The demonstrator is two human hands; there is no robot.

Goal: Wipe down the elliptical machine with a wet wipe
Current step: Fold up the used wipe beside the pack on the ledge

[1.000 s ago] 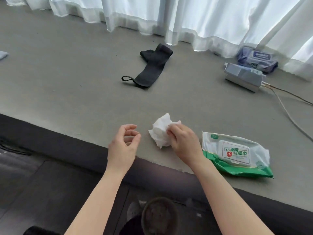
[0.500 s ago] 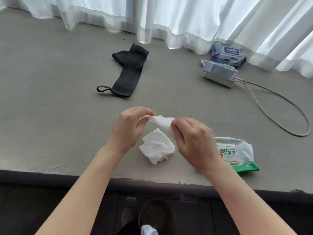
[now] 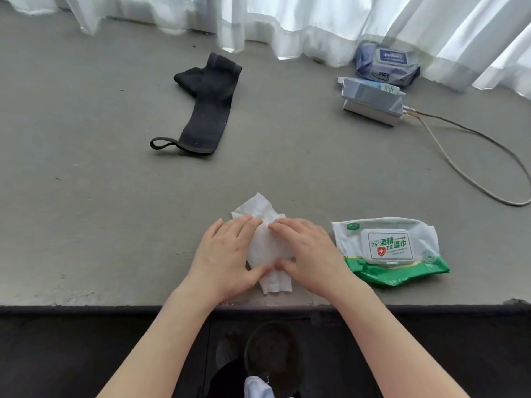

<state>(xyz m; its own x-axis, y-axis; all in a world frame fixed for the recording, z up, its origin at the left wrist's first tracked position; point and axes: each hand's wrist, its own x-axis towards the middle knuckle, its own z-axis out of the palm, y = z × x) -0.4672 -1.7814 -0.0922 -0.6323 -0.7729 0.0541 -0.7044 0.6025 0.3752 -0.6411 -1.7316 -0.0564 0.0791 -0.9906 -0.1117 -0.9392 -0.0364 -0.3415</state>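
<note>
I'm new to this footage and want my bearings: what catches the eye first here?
Both hands, left hand and right hand, press flat on a white wet wipe near the front edge of the grey surface. Just right lies a green-and-white wipe pack, lid closed. Farther back lies a black strap.

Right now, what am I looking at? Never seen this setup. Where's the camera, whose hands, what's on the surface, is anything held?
There is no robot. One wide-angle camera sits on a person's head and looks forward and down, so the arms entering from the bottom are that person's own.

The left hand and right hand lie flat, fingers straight, pressing a white wet wipe onto the grey ledge. Nothing is gripped.

Also on the ledge: a green-and-white wipe pack with its lid closed, right of the hands; a black strap; a silver box with a cable; a bluish pack by the curtain. No elliptical machine is in view.
</note>
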